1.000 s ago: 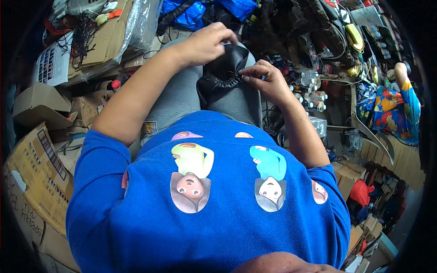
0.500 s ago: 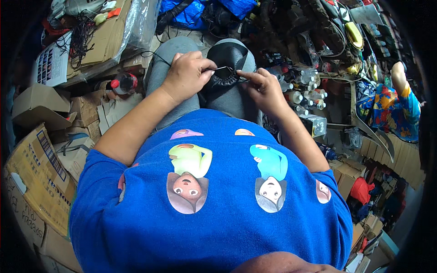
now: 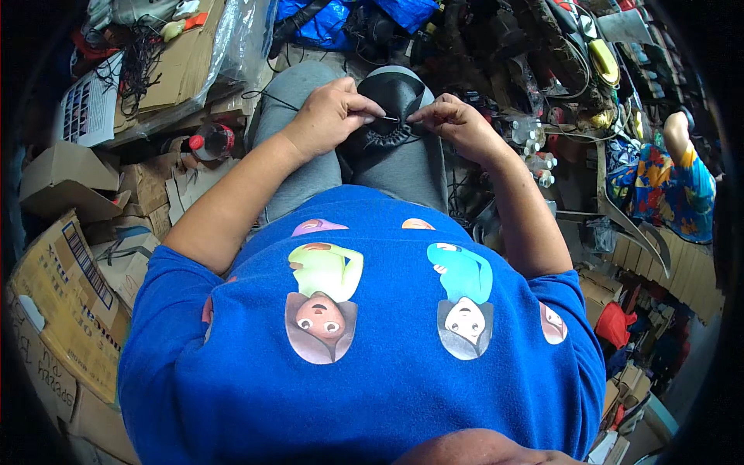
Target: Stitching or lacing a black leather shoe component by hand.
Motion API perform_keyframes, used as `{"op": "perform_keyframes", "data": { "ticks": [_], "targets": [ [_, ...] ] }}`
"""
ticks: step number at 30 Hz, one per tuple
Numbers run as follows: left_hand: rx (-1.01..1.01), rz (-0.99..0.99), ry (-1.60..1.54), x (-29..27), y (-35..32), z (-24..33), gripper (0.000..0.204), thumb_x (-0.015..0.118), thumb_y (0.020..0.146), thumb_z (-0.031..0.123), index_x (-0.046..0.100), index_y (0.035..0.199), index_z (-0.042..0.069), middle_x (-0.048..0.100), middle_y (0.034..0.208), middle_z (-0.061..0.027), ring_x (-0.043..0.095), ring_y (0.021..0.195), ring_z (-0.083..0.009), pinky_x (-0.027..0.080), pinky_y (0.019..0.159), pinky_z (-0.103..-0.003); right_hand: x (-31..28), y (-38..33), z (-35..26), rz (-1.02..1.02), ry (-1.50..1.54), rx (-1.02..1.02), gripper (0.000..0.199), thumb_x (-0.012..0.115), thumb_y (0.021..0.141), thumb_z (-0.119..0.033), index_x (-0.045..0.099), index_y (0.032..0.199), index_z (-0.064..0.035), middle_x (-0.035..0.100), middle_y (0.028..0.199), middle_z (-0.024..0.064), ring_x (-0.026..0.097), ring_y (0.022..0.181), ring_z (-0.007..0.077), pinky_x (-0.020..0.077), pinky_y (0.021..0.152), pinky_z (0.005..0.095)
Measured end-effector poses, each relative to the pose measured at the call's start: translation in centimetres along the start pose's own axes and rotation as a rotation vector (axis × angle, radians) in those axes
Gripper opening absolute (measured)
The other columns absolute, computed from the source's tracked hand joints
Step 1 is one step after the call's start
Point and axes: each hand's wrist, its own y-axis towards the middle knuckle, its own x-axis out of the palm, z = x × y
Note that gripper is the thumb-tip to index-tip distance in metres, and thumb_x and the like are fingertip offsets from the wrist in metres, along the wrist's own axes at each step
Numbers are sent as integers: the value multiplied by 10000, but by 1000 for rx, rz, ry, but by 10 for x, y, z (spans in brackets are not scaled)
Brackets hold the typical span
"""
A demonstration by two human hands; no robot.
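Note:
A black, leather-like piece [image 3: 397, 91] lies over my right knee, its near edge gathered into small puckers by stitching. My left hand [image 3: 332, 115] is closed in a pinch on a thin metal needle [image 3: 390, 118], which points right across the piece's opening. From the other side my right hand [image 3: 457, 124] pinches close to the needle's tip, at the rim of the piece. What sits between those right fingers is too small to make out. A black cord [image 3: 267, 96] loops out to the left of my left hand, over my left knee.
Cardboard boxes [image 3: 66, 182] and a red-capped bottle [image 3: 211, 142] stand to the left. Several clear bottles [image 3: 535, 147] are at the right, near a curved metal blade [image 3: 647, 240]. Another person's arm in a colourful sleeve [image 3: 674, 186] shows at the far right.
My right hand has lifted and turned, its forefinger no longer stretched along the rim but pinching with the thumb. My left hand has moved slightly right with the needle.

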Motion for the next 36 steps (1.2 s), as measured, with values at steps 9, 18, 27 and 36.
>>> {"op": "perform_keyframes", "data": {
  "ticks": [9,18,27,36],
  "targets": [
    [-62,-10,340,-21,-19,18,132,646,742,170,693,855,121,542,734,-45,555,768,-217,351,778,-372,24,-27,-12,282,-604,-273,344,666,730,-90,687,1057,-195,514,741,54,521,778,234,388,737,355],
    [-109,40,-71,1,-5,11,181,658,754,100,711,924,135,527,728,-53,534,704,-193,403,678,-312,23,-26,-10,179,-183,-31,326,624,774,-41,688,1066,-170,521,798,64,535,800,179,425,756,293],
    [4,3,25,2,2,-3,212,664,751,54,727,911,179,459,709,-42,477,662,-182,402,632,-295,4,-4,5,30,43,12,468,477,708,109,695,1040,-139,458,810,-3,482,807,116,407,785,244],
    [42,0,72,4,3,-5,212,673,742,58,729,902,186,459,698,-40,465,654,-183,395,620,-299,0,-3,-1,20,-28,14,418,496,722,73,717,989,-162,505,857,46,525,836,164,433,784,270]
  ]
}}
